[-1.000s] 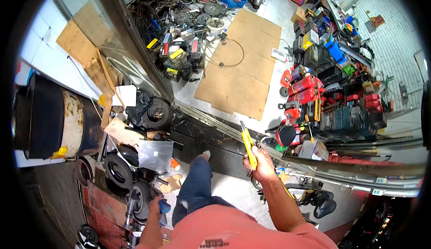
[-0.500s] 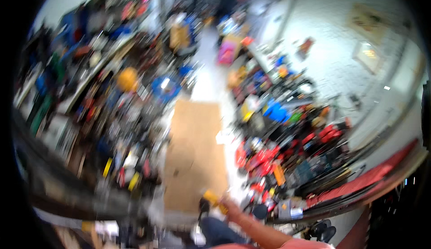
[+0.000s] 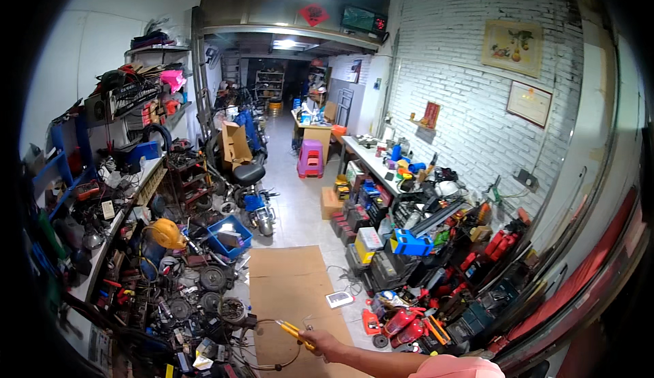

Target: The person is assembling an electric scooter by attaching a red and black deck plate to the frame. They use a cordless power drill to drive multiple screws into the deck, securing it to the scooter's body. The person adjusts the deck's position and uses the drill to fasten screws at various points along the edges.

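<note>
My right hand [image 3: 321, 345] reaches in from the lower right, closed round the handle ends of yellow-handled pliers [image 3: 293, 330]. The pliers point left and slightly away, over the near part of a flat cardboard sheet [image 3: 286, 276] on the floor. A thin brown cable loop [image 3: 298, 356] hangs or lies just below and left of the pliers; whether it touches them I cannot tell. My left hand is out of the picture.
Heaped motor parts [image 3: 212, 278] crowd the left, beside a blue crate [image 3: 229, 235]. Red fire extinguishers [image 3: 400, 321] and batteries [image 3: 368, 242] line the right. A white device [image 3: 338, 299] rests by the cardboard. Farther off stand a parked scooter [image 3: 253, 201] and a purple stool [image 3: 310, 159].
The view has tilted up and turned, showing more of the far shop and wall. My right hand still holds the pliers, now lower in the picture. Earlier blur has gone.
</note>
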Tool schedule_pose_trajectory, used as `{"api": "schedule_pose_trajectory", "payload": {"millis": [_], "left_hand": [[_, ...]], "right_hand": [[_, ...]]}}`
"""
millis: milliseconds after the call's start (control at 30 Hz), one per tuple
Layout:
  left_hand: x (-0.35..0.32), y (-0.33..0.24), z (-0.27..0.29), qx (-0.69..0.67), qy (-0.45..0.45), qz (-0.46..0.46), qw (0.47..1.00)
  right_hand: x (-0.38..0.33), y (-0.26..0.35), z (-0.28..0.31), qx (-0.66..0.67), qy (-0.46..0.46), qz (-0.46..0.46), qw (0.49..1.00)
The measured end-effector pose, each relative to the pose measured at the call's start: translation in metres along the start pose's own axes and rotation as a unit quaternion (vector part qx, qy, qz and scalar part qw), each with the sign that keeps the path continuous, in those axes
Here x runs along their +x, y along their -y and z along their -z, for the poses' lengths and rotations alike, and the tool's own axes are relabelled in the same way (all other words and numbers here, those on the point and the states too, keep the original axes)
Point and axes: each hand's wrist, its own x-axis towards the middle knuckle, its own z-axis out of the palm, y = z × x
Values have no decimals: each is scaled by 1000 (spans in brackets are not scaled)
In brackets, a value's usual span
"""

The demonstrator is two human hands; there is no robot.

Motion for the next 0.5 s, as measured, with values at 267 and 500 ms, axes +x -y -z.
{"api": "schedule_pose_trajectory", "payload": {"millis": [267,500], "left_hand": [[69,100,84,-146,-121,116,975],[33,308,157,-347,-275,157,883]], "right_hand": [[105,21,-62,-96,-32,-42,994],[176,68,-142,-154,51,-87,983]]}}
